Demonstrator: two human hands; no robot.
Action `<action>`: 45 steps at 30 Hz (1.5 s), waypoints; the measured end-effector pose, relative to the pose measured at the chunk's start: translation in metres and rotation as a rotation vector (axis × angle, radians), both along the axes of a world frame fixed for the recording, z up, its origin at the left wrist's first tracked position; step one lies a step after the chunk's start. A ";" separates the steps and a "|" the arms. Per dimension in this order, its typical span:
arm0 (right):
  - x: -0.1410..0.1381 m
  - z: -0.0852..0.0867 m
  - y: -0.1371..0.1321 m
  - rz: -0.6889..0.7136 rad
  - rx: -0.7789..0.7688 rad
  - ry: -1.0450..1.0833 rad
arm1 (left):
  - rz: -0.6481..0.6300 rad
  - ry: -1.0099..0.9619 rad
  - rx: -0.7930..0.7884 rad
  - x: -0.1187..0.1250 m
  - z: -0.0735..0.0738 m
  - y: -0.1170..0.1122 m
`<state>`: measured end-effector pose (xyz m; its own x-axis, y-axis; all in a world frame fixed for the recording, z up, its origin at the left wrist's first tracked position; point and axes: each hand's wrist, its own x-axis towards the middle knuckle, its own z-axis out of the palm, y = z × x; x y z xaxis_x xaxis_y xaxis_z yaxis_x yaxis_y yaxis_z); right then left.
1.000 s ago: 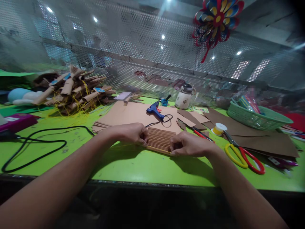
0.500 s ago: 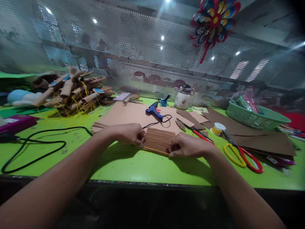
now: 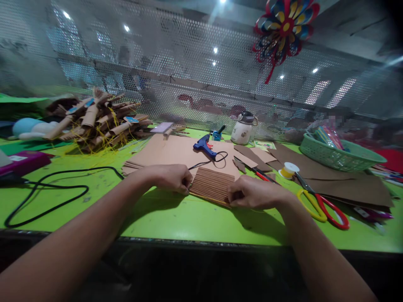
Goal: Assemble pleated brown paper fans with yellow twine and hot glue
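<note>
Between my hands is a small piece of brown corrugated cardboard (image 3: 212,184), its ridges running from side to side and a yellowish strip along the near edge. My left hand (image 3: 176,178) pinches its left edge with curled fingers. At the near right corner, my right hand (image 3: 247,193) grips it with fingers pressed together. The piece tilts slightly, lower on the right. Just behind it, a blue glue gun (image 3: 204,147) lies on a stack of tan card sheets (image 3: 157,149), its black cord running left. My fingertips are partly hidden.
Scissors (image 3: 317,205) with red and yellow handles and a spool of yellow thread (image 3: 289,170) lie at right, before a green basket (image 3: 343,155). A white bottle (image 3: 243,130) stands at the back. Rolled cardboard pieces (image 3: 103,121) pile up at left on the green table (image 3: 176,222).
My right hand has shifted slightly right with its end of the corrugated piece, which now looks a little more slanted. My left hand stays nearly in place.
</note>
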<state>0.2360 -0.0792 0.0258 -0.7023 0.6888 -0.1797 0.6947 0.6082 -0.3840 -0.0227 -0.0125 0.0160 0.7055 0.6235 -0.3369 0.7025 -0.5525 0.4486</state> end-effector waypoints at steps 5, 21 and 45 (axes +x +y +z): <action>0.003 -0.001 -0.003 0.002 -0.004 -0.058 | -0.028 0.003 0.033 0.001 0.001 -0.001; 0.002 0.001 -0.002 -0.040 -0.037 -0.134 | 0.018 0.014 0.083 -0.001 0.000 0.002; 0.009 -0.004 0.005 -0.074 -0.074 -0.154 | 0.010 0.033 0.226 0.000 -0.004 0.002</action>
